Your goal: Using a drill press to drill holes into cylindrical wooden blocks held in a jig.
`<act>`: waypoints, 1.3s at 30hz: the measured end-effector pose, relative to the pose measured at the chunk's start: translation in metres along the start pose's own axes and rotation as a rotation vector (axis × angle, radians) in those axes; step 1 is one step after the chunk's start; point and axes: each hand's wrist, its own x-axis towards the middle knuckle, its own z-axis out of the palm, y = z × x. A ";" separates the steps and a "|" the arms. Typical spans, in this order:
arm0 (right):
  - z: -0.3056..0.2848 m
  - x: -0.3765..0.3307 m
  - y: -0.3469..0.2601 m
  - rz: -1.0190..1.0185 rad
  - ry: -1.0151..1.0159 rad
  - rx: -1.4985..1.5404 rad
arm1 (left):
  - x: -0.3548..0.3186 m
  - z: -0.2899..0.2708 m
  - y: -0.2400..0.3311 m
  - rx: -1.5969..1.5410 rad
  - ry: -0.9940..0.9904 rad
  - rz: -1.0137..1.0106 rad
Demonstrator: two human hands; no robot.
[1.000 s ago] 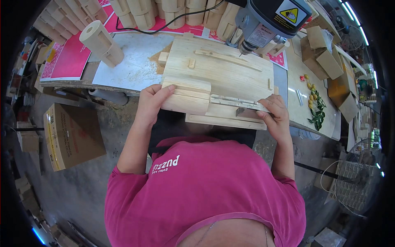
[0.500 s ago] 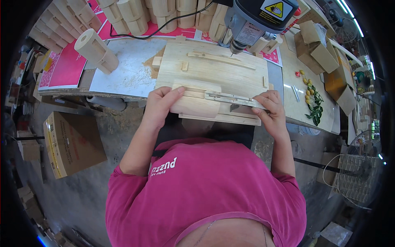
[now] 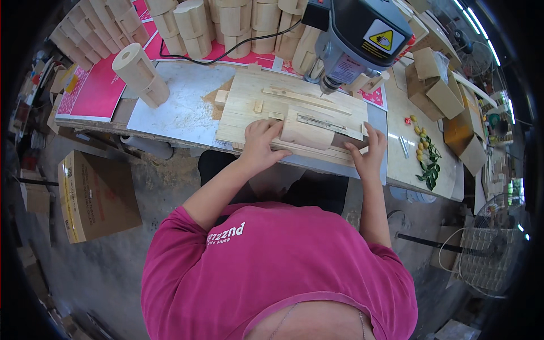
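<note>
A pale wooden cylinder [image 3: 306,133] with a stepped cut lies lengthwise on a wooden board [image 3: 241,116] fitted with raised strips. Along the cylinder's upper side runs a narrow metal strip [image 3: 323,122]. My left hand [image 3: 262,146] is closed about the cylinder's left end, thumb toward me. At the other end, my right hand [image 3: 369,148] grips the cut-away part between thumb and fingers. Just beyond the cylinder, the bit of a grey drill press [image 3: 345,65] points down over the board without touching the work.
Rows of similar wooden cylinders [image 3: 235,25] stand along the back, with another cylinder [image 3: 140,76] alone at left. A black cable [image 3: 226,55] crosses behind the board. Cardboard boxes [image 3: 428,73] and leafy yellow fruit [image 3: 422,147] occupy the right side. Sawdust [image 3: 212,96] lies beside the board.
The cylinder has gone from being held at the board's near edge to lying on the board, farther away and to the right. Both hands moved with it; the metal strip now sits along its top.
</note>
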 end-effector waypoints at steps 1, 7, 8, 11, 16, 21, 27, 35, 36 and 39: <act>0.002 -0.007 0.006 -0.009 -0.005 0.003 | 0.001 0.002 0.001 0.002 0.008 -0.007; 0.013 -0.009 0.017 0.269 -0.093 0.057 | 0.017 0.017 -0.001 0.120 0.017 0.014; 0.016 -0.004 0.020 0.253 -0.098 0.028 | 0.021 0.021 -0.003 0.113 0.023 -0.007; 0.027 0.013 0.022 0.218 -0.106 0.000 | 0.036 0.028 -0.016 0.143 0.073 -0.033; 0.040 0.038 0.010 0.258 -0.215 -0.025 | 0.047 0.015 -0.033 0.185 0.091 -0.021; 0.026 0.046 0.002 0.194 -0.338 0.013 | 0.045 0.005 -0.042 0.173 0.010 -0.013; -0.057 0.120 0.023 0.188 -0.278 -0.048 | 0.042 0.005 -0.045 0.154 -0.011 0.002; -0.048 0.223 -0.027 0.132 0.077 0.313 | 0.042 0.003 -0.042 0.156 -0.029 -0.019; -0.044 0.228 -0.021 0.132 0.079 0.309 | 0.043 0.004 -0.041 0.160 -0.027 -0.018; -0.047 0.225 -0.021 0.095 0.267 0.265 | 0.044 0.006 -0.042 0.158 -0.057 -0.027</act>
